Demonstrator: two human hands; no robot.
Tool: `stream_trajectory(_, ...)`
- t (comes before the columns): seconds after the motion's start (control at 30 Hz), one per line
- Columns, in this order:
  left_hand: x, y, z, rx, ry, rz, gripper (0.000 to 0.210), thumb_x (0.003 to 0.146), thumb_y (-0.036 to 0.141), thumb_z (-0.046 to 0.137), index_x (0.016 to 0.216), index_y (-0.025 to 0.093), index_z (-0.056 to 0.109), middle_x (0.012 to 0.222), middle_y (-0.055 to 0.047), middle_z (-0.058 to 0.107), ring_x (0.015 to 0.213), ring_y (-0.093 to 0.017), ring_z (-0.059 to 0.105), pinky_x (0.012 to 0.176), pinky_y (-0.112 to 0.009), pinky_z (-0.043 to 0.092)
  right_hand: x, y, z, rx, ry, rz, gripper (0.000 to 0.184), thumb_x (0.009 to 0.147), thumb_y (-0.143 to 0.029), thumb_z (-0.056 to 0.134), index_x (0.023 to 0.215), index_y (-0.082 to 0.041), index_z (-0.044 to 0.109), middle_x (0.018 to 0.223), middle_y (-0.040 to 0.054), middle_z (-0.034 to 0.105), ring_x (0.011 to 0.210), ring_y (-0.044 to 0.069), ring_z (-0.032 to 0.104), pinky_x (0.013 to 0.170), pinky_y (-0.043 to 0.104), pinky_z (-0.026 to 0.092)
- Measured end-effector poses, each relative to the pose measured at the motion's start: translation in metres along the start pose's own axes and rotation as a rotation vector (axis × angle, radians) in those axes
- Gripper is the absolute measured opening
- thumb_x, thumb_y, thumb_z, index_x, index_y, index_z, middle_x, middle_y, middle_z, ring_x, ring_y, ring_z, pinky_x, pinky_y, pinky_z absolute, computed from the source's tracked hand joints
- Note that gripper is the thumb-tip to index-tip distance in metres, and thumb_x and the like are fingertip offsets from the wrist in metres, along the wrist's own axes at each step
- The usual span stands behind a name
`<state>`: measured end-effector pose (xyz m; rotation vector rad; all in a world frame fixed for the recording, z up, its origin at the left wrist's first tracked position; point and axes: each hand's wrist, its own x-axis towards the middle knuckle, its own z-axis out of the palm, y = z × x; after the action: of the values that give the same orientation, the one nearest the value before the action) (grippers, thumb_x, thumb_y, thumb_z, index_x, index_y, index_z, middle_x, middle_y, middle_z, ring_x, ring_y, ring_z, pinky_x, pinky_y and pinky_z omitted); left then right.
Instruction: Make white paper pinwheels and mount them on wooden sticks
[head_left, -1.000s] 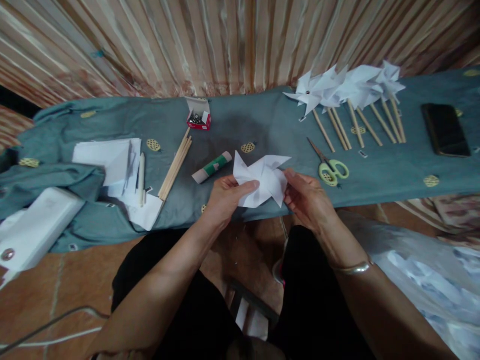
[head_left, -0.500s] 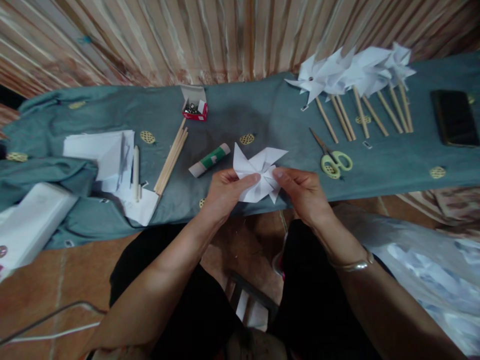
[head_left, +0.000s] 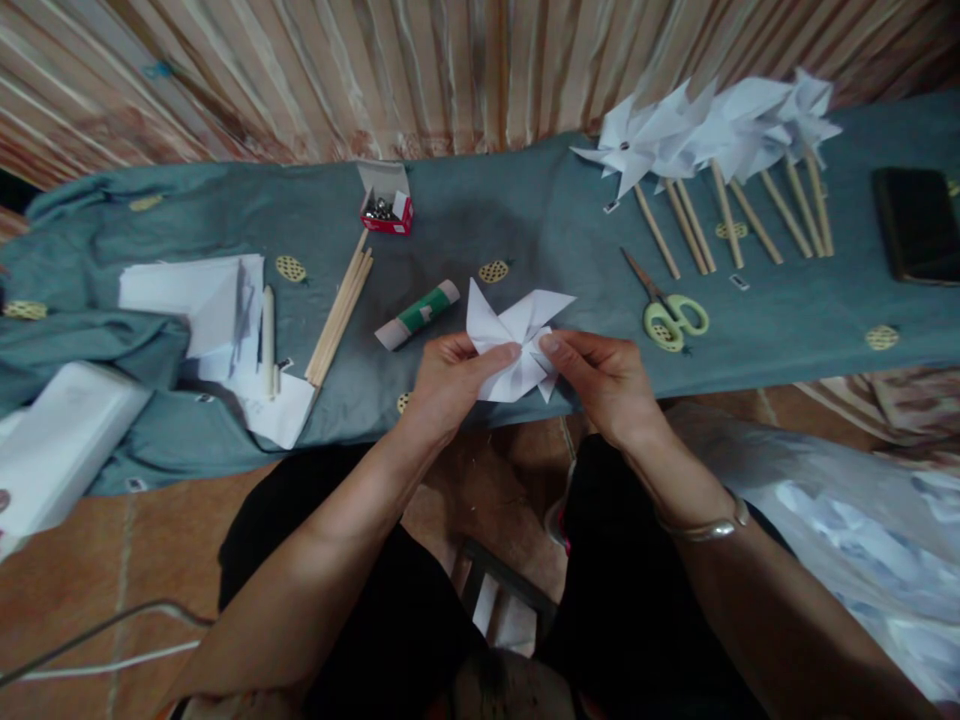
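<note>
While my left hand lies just right of and slightly nearer me than the green-banded tube, its thumb presses flat across the white paper pinwheel close to the centre; the fingers under the paper are hidden, so I cannot tell how they are set. My right hand, farther right of the tube, pinches a folded point of the paper between thumb and forefinger, drawn in near the middle. The pinwheel itself is right of the tube, held between my two hands over the near edge of the patterned cloth, its other blades fanned out.

Left of the tube, wooden sticks lie in a slanting bundle, and farther left than those are loose white papers with a slim white rod on them. Beyond the tube and a little to its left, a red box stands open, small shiny metal pieces inside.

Well to the right of the tube, past my right hand, the green-handled scissors rest with their tips pointing away from me. Farther off on that side, pinwheels on sticks overlap in a row, and a dark phone lies rightmost.
</note>
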<state>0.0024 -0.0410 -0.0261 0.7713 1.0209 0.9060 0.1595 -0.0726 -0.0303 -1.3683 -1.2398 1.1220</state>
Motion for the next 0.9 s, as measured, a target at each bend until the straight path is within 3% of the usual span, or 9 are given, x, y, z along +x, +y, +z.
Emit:
stream_trajectory(0.67,0.0006,-0.0010,0.0010,0.020,0.008,0.009,0.016,0.057,0.027,0.081,0.062,0.015,0.071,0.061,0.000,0.070,0.051,-0.010,0.058,0.052,-0.021,0.043,-0.0006,0.0006,-0.0005,-0.059,0.010,-0.015,0.036,0.083,-0.050,0.062,0.064,-0.019,0.066,0.061,-0.0020,0.055,0.059,0.011,0.047,0.054,0.024,0.038)
stream_trajectory(0.9,-0.0021,0.0015,0.0019,0.049,0.021,0.015,0.018,0.058,0.028,0.081,0.064,0.014,0.071,0.063,-0.001,0.070,0.053,-0.011,0.059,0.054,-0.023,0.044,-0.0005,-0.0037,0.0009,0.220,-0.044,0.096,0.020,0.074,-0.040,0.073,0.075,-0.020,0.070,0.070,-0.0025,0.064,0.061,0.010,0.054,0.057,0.022,0.043)
